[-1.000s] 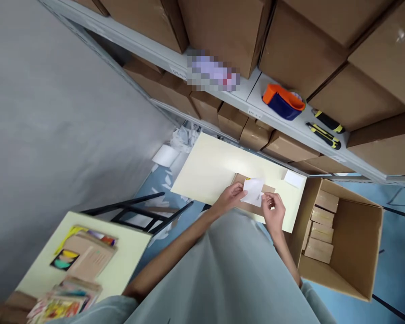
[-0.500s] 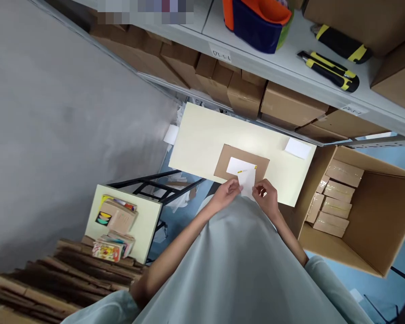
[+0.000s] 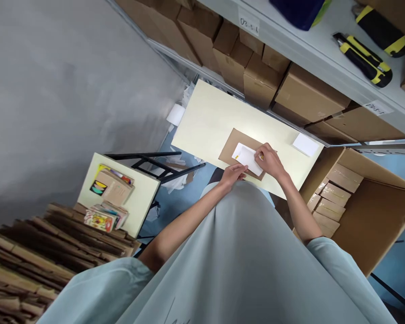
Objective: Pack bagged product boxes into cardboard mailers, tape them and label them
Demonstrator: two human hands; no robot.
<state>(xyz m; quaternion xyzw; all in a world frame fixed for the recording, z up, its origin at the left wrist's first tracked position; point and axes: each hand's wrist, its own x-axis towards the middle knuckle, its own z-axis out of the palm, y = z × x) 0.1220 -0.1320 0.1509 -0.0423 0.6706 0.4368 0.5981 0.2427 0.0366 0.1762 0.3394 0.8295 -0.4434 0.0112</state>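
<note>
A brown cardboard piece (image 3: 227,150) lies flat near the front edge of the cream table. On it is a white paper slip (image 3: 246,156) with small yellow marks. My right hand (image 3: 269,161) is closed in a pinch at the slip's right end, its fingertips over the paper. My left hand (image 3: 234,175) holds the slip's lower edge, thumb and fingers together. Between the two hands the slip is partly doubled, and I cannot make out whether it is one layer or two.
An open carton (image 3: 367,216) with several small taped boxes stands to the right. White sheets (image 3: 305,144) lie at the table's right end. Behind is a shelf with boxes and box cutters (image 3: 364,58). A side table (image 3: 138,211) with books and stacked cardboard (image 3: 30,265) are left.
My right hand has moved up and right, over the cardboard. My left hand stays near the table edge. The slip, earlier held out between both hands, now lies over the cardboard. The view has turned.
</note>
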